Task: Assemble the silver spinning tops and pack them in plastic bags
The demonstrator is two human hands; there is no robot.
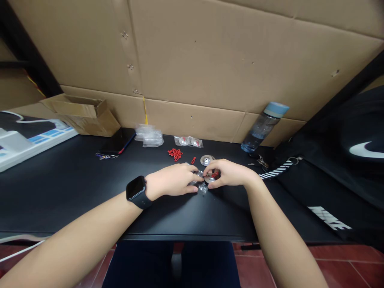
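My right hand (226, 173) pinches a small shiny metal disc (210, 179), with red cord showing at it between the fingers. Beside it, my left hand (181, 179), with a black watch on its wrist, grips a crinkled clear plastic bag (203, 189). Disc and bag meet between the two hands; whether the disc's edge is inside the bag I cannot tell. Just beyond lies another round metal disc (207, 160) with a raised centre. A single red cord loop (193, 160) rests to its left, near a pile of red cord loops (175, 154).
Two bagged discs (188, 141) and a stack of clear bags (149, 135) lie at the back. Left of them are a phone (117, 141) and an open cardboard box (87, 114). A water bottle (264, 127), keys (263, 161) and a black bag (327, 172) stand right.
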